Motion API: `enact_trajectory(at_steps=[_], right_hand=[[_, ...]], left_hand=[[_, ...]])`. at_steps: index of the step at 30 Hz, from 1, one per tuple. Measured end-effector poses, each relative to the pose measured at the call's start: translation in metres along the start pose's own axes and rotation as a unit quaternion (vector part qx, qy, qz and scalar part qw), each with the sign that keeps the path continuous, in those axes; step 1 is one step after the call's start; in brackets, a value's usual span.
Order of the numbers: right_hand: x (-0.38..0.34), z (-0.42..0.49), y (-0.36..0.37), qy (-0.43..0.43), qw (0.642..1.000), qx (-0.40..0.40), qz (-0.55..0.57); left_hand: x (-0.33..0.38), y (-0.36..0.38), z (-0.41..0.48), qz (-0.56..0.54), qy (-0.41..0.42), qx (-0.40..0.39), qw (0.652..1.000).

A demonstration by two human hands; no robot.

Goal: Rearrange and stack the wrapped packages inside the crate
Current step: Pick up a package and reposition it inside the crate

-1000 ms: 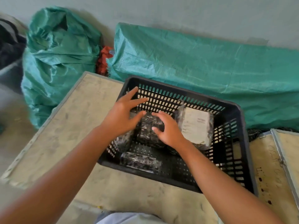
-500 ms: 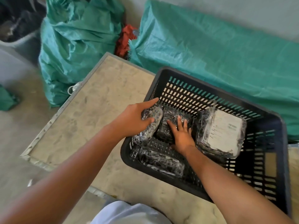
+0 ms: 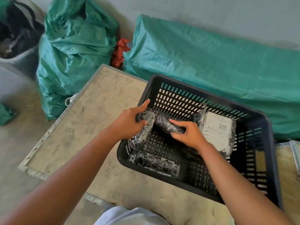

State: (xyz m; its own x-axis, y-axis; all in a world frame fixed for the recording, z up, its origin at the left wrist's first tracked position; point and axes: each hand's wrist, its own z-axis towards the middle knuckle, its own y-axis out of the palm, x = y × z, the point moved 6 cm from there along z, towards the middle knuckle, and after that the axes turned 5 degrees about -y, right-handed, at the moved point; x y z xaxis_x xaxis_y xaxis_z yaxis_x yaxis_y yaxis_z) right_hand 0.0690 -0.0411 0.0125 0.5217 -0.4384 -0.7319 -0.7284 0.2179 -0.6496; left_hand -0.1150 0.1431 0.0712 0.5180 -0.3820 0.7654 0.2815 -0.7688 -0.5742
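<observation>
We see a black slotted crate [image 3: 263,153] sitting on a worn tan worktop [image 3: 90,114], with both bare hands reaching into it. The left hand [image 3: 128,125] has its grip closed around a dark plastic-wrapped package [image 3: 142,132] that stands tilted against the crate's left wall, thumb on the inner face and index finger pointing up along the rim. The right hand [image 3: 190,135] has its grip closed on a second dark wrapped package [image 3: 165,125], which lies at an angle with its far end touching the first one; the fingertips [image 3: 176,122] press its top and the thumb tucks underneath.

Just beside the right hand, a larger wrapped package with a white label [image 3: 217,132] leans against the far right part of the crate. A 4th long dark package [image 3: 157,163] lies flat on the crate floor along the near wall, apart from both hands.

Behind the worktop we see 2 green woven sacks: a crumpled one [image 3: 73,51] on the left and a long one [image 3: 211,65] lying against the wall, with red cloth [image 3: 120,52] between them.
</observation>
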Motion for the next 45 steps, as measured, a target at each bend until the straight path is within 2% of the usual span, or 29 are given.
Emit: enact_trajectory(at_steps=[7, 11, 12, 14, 17, 19, 23, 30, 35, 39, 45], right_hand=[[-0.031, -0.037, -0.037, -0.007, 0.996, 0.057, 0.075], [-0.048, -0.051, -0.061, -0.035, 0.989, 0.075, 0.121], [-0.051, -0.053, -0.069, -0.043, 0.987, 0.077, 0.131], [-0.058, -0.058, -0.087, -0.058, 0.982, 0.08, 0.161], [-0.07, -0.063, -0.113, -0.067, 0.969, 0.083, 0.222], [-0.072, -0.063, -0.126, -0.063, 0.956, 0.084, 0.273], [-0.069, -0.063, -0.138, -0.042, 0.947, 0.098, 0.302], [-0.055, -0.073, -0.14, -0.036, 0.911, 0.198, 0.36], [-0.05, -0.073, -0.108, -0.037, 0.933, 0.195, 0.3], [-0.037, -0.052, -0.086, -0.007, 0.972, 0.183, 0.149], [-0.013, -0.015, -0.032, 0.115, 0.975, 0.147, 0.119]], left_hand=[[0.008, -0.005, -0.007, 0.011, 0.009, 0.027, 1.0], [0.027, -0.008, -0.012, 0.197, 0.027, 0.072, 0.977], [0.036, -0.01, -0.015, 0.209, 0.045, 0.091, 0.973], [0.057, -0.01, -0.022, 0.159, 0.113, 0.103, 0.975], [0.081, 0.002, -0.031, 0.022, 0.199, -0.001, 0.98], [0.092, 0.012, -0.034, 0.017, 0.217, -0.042, 0.975], [0.099, 0.028, -0.032, 0.014, 0.244, -0.04, 0.969], [0.078, 0.046, -0.012, -0.124, 0.143, -0.039, 0.981], [0.077, 0.048, 0.01, -0.182, 0.093, -0.013, 0.979], [0.072, 0.053, 0.033, -0.167, 0.062, -0.036, 0.983], [0.042, 0.092, 0.048, 0.001, -0.033, -0.109, 0.993]])
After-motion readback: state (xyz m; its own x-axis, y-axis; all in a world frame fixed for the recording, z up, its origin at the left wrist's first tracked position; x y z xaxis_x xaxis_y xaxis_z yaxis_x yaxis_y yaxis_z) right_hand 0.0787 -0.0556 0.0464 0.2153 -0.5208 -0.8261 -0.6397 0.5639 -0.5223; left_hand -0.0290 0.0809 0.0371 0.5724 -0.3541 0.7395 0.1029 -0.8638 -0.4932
